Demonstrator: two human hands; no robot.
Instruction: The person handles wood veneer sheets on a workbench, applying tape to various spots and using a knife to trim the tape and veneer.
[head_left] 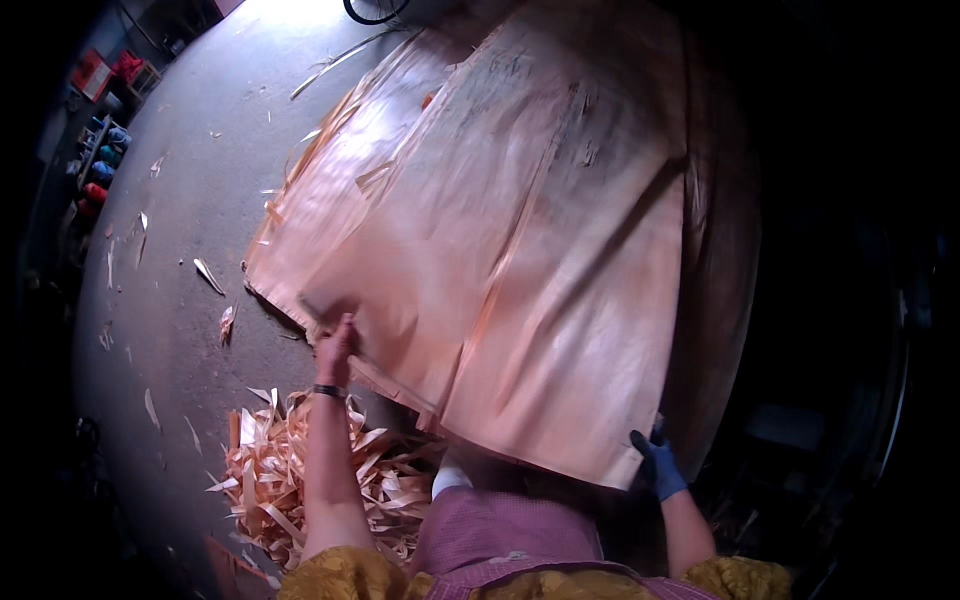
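Observation:
A stack of large thin wood veneer sheets [520,250] lies spread in front of me, pale orange-brown with dark streaks. My left hand [335,345], bare with a dark wristband, grips the near left edge of a sheet; a thin strip or tool in it is blurred. My right hand [658,462], in a blue glove, holds the near right corner of the top sheet from below its edge. The sheet's near edge hangs over my lap.
A pile of torn veneer strips [290,470] lies on the grey floor [180,250] at my lower left. Loose slivers are scattered over the floor. Coloured objects on a rack [100,160] stand at the far left. The right side is dark.

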